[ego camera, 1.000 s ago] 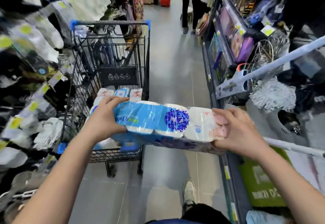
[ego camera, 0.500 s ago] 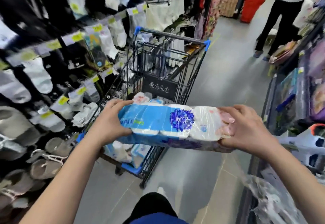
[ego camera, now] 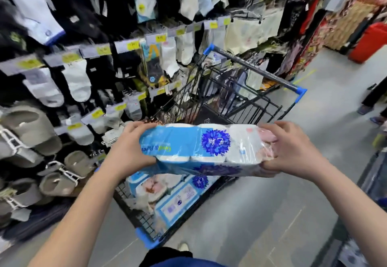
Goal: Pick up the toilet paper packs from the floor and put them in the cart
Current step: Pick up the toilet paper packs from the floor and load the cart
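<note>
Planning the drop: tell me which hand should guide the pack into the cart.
Left. The left hand grips the blue-and-white plastic-wrapped toilet paper pack directly over the black wire cart; the right hand holds the aisle-side end.

Both forearms were bare, with no sleeves reaching them. Near the bottom edge showed blue clothing beneath a dark patch. A light shoe peeked out.

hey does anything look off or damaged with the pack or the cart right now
Nothing stands out. Both hands, left and right, hold the toilet paper pack level above the cart; its wrap looks intact. Another pack lies in the basket.
</note>
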`<state>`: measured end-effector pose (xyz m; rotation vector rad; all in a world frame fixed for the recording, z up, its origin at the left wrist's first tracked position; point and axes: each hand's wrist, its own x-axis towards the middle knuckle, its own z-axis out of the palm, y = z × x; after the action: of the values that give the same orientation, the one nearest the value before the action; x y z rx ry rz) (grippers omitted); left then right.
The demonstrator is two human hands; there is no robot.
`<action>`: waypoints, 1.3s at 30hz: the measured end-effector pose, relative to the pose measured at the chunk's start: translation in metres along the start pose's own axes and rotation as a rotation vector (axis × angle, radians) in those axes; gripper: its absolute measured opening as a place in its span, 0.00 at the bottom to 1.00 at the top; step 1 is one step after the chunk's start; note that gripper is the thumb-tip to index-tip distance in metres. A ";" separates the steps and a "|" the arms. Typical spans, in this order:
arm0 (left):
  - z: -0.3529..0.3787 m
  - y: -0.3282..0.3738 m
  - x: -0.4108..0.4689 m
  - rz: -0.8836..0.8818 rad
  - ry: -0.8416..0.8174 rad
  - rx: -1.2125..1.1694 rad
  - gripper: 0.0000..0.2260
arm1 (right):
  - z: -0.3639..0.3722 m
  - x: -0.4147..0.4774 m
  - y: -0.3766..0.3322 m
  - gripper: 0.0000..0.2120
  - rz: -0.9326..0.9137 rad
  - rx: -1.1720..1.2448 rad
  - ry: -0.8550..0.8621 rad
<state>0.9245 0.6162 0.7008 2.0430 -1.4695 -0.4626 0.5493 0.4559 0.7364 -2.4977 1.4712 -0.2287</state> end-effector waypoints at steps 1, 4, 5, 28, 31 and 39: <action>0.002 -0.002 0.002 -0.015 0.014 -0.010 0.39 | -0.001 0.015 0.000 0.49 -0.022 -0.010 -0.018; 0.006 -0.008 0.006 -0.081 0.047 -0.018 0.41 | 0.000 0.059 -0.002 0.50 -0.102 -0.052 -0.070; 0.007 -0.011 0.006 -0.114 0.062 -0.018 0.41 | 0.002 0.071 -0.004 0.51 -0.125 -0.063 -0.095; 0.169 0.002 -0.034 -0.861 0.173 0.012 0.43 | 0.171 0.228 0.057 0.53 -0.582 -0.165 -0.561; 0.185 0.005 -0.039 -0.924 0.144 0.021 0.42 | 0.181 0.227 0.062 0.52 -0.596 -0.210 -0.586; 0.223 0.012 -0.041 -1.005 0.040 0.078 0.42 | 0.196 0.221 0.078 0.54 -0.586 -0.328 -0.724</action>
<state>0.7727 0.5962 0.5330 2.7248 -0.3285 -0.7320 0.6392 0.2496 0.5303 -2.7393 0.5089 0.8002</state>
